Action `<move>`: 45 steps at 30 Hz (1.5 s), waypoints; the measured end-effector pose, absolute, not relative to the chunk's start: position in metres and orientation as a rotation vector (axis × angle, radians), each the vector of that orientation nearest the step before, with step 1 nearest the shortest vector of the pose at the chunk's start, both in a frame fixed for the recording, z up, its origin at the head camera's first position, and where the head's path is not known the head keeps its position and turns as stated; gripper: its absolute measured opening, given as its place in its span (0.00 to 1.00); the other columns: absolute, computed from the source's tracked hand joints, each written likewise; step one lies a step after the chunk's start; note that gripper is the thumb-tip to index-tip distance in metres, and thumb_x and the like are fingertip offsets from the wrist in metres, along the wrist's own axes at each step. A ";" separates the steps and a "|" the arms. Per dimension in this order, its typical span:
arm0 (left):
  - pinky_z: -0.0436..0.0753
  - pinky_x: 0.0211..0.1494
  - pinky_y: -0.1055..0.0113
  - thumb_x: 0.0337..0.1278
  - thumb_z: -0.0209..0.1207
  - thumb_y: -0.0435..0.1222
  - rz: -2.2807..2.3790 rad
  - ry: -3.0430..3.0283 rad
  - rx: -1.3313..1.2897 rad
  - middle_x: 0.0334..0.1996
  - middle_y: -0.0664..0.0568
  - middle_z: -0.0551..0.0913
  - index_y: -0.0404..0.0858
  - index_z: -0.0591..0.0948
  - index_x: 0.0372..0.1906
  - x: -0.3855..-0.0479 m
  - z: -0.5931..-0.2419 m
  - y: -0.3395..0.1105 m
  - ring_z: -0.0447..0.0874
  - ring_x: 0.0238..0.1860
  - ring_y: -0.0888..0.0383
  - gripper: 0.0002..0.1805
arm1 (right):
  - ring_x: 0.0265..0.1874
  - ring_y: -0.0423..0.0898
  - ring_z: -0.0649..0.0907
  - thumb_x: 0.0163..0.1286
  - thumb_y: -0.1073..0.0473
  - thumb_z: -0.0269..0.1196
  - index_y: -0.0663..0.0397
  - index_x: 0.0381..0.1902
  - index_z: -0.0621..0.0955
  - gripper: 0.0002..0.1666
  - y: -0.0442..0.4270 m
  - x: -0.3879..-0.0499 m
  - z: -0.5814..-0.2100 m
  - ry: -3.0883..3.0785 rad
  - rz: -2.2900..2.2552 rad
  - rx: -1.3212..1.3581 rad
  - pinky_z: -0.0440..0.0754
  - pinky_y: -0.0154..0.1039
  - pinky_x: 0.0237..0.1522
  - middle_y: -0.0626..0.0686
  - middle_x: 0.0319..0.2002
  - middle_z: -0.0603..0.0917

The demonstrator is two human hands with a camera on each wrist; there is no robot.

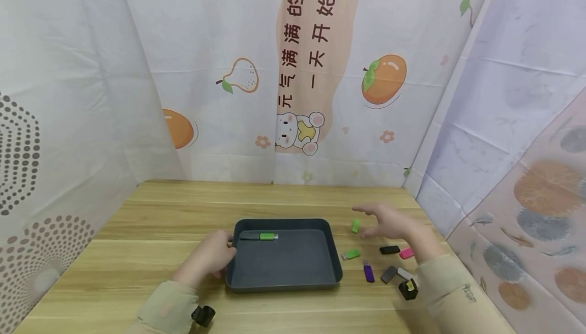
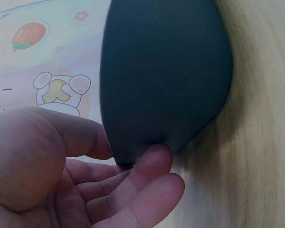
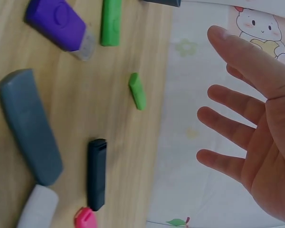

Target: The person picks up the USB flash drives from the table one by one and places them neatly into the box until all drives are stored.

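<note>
Head view: the left hand (image 1: 212, 253) grips the left rim of the dark tray (image 1: 284, 268); the right hand (image 1: 386, 222) is spread near a small green cap (image 1: 355, 225) on the table (image 1: 183, 202). Left wrist view: thumb and fingers (image 2: 154, 161) clamp the tray. Right wrist view: the digits stand apart.

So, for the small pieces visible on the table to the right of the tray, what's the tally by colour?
Green: 2, green drive and small green piece
Black piece: 1
Pink piece: 1
Purple drive: 1
Grey piece: 1
White piece: 1
Total: 7
</note>
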State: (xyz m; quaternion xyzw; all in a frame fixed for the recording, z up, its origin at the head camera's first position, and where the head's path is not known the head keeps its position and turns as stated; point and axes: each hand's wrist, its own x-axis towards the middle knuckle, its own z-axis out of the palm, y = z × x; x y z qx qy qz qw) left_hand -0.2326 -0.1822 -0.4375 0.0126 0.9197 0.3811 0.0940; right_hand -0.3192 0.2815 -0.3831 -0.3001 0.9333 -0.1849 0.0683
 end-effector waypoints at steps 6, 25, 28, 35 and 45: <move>0.83 0.17 0.61 0.63 0.53 0.28 1.130 2.723 0.025 0.30 0.46 0.81 0.25 0.75 0.66 -0.233 -0.439 -0.182 0.80 0.17 0.52 0.25 | 0.64 0.63 0.76 0.61 0.54 0.76 0.53 0.73 0.73 0.43 0.282 -0.318 -0.396 2.793 -0.527 -0.870 0.77 0.62 0.60 0.55 0.68 0.75; 0.83 0.17 0.60 0.63 0.53 0.28 1.134 2.723 0.013 0.34 0.44 0.82 0.26 0.75 0.66 -0.235 -0.440 -0.183 0.81 0.18 0.52 0.26 | 0.60 0.63 0.79 0.59 0.55 0.77 0.57 0.68 0.77 0.40 0.275 -0.307 -0.415 2.718 -0.512 -0.899 0.79 0.60 0.58 0.57 0.64 0.79; 0.83 0.17 0.61 0.63 0.53 0.28 1.131 2.727 0.013 0.34 0.44 0.82 0.26 0.75 0.66 -0.235 -0.440 -0.182 0.82 0.19 0.53 0.25 | 0.59 0.62 0.79 0.59 0.56 0.77 0.57 0.67 0.78 0.38 0.272 -0.306 -0.417 2.710 -0.515 -0.882 0.79 0.60 0.57 0.57 0.64 0.79; 0.83 0.16 0.61 0.62 0.54 0.27 1.135 2.744 0.021 0.36 0.44 0.83 0.26 0.76 0.65 -0.234 -0.439 -0.182 0.81 0.19 0.53 0.25 | 0.56 0.59 0.79 0.57 0.57 0.78 0.58 0.64 0.79 0.38 0.268 -0.306 -0.422 2.695 -0.533 -0.851 0.79 0.58 0.56 0.55 0.58 0.81; 0.83 0.16 0.61 0.62 0.54 0.28 1.132 2.742 0.028 0.33 0.45 0.82 0.26 0.76 0.65 -0.234 -0.440 -0.182 0.81 0.18 0.53 0.25 | 0.46 0.53 0.82 0.53 0.59 0.79 0.60 0.57 0.83 0.32 0.263 -0.305 -0.428 2.661 -0.550 -0.854 0.81 0.52 0.49 0.51 0.44 0.84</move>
